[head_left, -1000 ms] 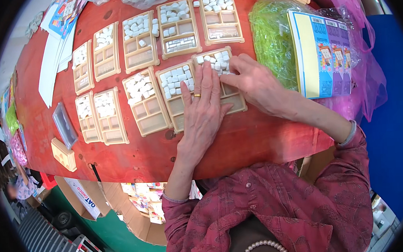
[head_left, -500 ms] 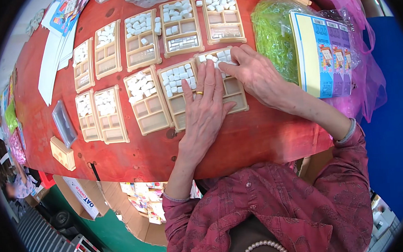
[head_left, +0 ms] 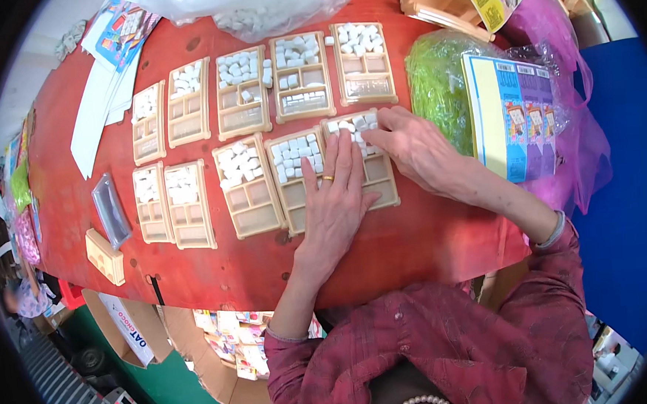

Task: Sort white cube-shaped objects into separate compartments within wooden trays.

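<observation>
In the front row on the red table, a tan compartment tray (head_left: 379, 173) holds white cube-like pieces (head_left: 363, 120) in its large top section. My left hand (head_left: 334, 201) lies over this tray's left side and the edge of the neighbouring tray (head_left: 288, 197), fingers stretched out and tips on the white pieces. At the upper right corner of the tray, my right hand (head_left: 420, 148) has its fingers curled and its thumb against the pieces. What sits between those fingers, if anything, is hidden. White pieces in the neighbouring tray lie in fairly neat rows.
Several similar filled trays (head_left: 244, 118) stand behind and to the left. A clear plastic bag (head_left: 253, 14) lies at the back. On the right are a green bag (head_left: 438, 84) and printed card sheets (head_left: 511, 116). Stacked tan trays (head_left: 105, 258) and a clear plastic case (head_left: 111, 211) lie left.
The whole scene sits lower in the picture, showing more of the table's back. Both hands stay at the same tray, with only slight finger shifts.
</observation>
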Tool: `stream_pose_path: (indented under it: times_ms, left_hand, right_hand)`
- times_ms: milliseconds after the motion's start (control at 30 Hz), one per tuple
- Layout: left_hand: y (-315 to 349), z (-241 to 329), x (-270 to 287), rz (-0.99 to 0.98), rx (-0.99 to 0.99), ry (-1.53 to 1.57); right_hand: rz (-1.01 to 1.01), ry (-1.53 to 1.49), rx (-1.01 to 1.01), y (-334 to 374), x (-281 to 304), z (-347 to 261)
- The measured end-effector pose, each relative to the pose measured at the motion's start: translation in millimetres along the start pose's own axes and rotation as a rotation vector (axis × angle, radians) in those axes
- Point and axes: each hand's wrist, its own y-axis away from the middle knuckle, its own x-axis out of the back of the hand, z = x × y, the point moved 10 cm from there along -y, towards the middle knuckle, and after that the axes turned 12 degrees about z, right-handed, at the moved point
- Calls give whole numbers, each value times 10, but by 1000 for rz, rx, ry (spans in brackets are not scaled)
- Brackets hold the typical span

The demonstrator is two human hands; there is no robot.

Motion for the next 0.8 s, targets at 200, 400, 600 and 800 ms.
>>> stream_pose_path:
  times_ms: [200, 400, 600, 800]
  left_hand:
    - [3, -37, 24, 34, 7, 40]
    - [17, -32, 143, 61, 8, 76]
    - [49, -119, 380, 40, 42, 82]
    - [-15, -392, 667, 3, 43, -20]
  right_hand:
    - [25, -54, -27, -224, 281, -6]
    - [32, 17, -103, -497, 487, 254]
    - [20, 89, -158, -879, 401, 668]
    - [18, -13, -143, -1268, 103, 709]
